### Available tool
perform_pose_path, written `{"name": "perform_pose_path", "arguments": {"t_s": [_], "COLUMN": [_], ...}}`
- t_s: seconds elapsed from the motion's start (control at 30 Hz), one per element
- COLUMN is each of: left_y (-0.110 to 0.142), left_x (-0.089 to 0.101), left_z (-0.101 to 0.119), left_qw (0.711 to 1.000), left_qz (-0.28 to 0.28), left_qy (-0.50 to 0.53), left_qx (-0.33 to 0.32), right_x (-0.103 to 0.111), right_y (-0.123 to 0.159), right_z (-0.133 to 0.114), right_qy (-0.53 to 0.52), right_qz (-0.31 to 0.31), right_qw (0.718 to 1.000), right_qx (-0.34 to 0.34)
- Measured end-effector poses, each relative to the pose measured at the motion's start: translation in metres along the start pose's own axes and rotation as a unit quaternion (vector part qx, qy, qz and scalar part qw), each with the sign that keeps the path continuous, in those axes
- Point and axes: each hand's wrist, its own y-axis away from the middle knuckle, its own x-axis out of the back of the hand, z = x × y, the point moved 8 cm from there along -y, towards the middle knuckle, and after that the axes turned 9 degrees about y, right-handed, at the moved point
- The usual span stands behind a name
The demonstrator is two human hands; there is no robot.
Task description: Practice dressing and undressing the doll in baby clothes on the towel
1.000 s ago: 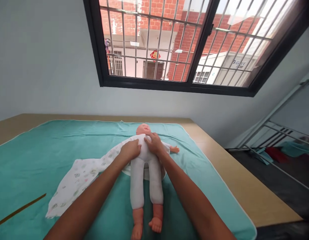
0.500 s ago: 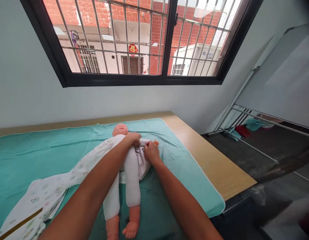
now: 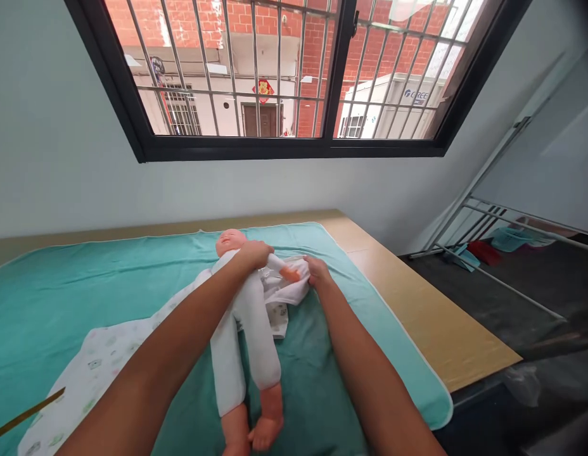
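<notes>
A baby doll (image 3: pixel 256 320) with a white cloth body and pinkish head, hands and feet lies on its back on the teal mat. My left hand (image 3: pixel 256 254) is closed around the doll's upper arm near the shoulder. The doll's hand (image 3: pixel 290 273) lies against a bunched white baby garment (image 3: pixel 294 291). My right hand (image 3: pixel 317 271) pinches the garment's edge just beyond the doll's hand. More printed white cloth (image 3: pixel 118 354) is spread on the left, partly hidden by my left forearm.
The teal mat (image 3: pixel 180 259) covers much of a wooden table (image 3: pixel 417 316). A barred window (image 3: pixel 294 149) is set in the wall behind. To the right, past the table edge, stands a metal rack (image 3: pixel 503 275). A brown strip (image 3: pixel 28 415) crosses the lower left.
My right hand has moved right, away from the doll's arm, stretching the garment outward. The doll's hand now shows fully. My left hand keeps its grip. The view has shifted slightly left.
</notes>
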Motion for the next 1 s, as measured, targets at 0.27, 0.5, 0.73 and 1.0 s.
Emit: {"name": "perform_pose_path", "arguments": {"t_s": [0.27, 0.5, 0.73, 1.0], "left_y": [0.002, 0.011, 0.01, 0.014], "left_x": [-0.006, -0.011, -0.008, -0.003], "left_z": [-0.001, 0.011, 0.011, 0.018], "left_qw": [0.998, 0.998, 0.999, 0.999], "left_qz": [0.029, -0.063, -0.018, 0.036], "left_qy": [-0.047, -0.013, -0.015, -0.035], "left_qx": [0.035, -0.018, -0.025, -0.019], "right_x": [0.014, 0.01, 0.012, 0.013], "right_y": [0.004, 0.009, 0.01, 0.023], "right_z": [0.001, -0.003, -0.02, -0.064], "right_qy": [0.048, 0.121, 0.161, 0.17], "right_qz": [-0.026, -0.054, 0.003, 0.069], "right_qw": [0.997, 0.991, 0.987, 0.977], "right_qx": [-0.05, -0.028, 0.03, 0.104]}}
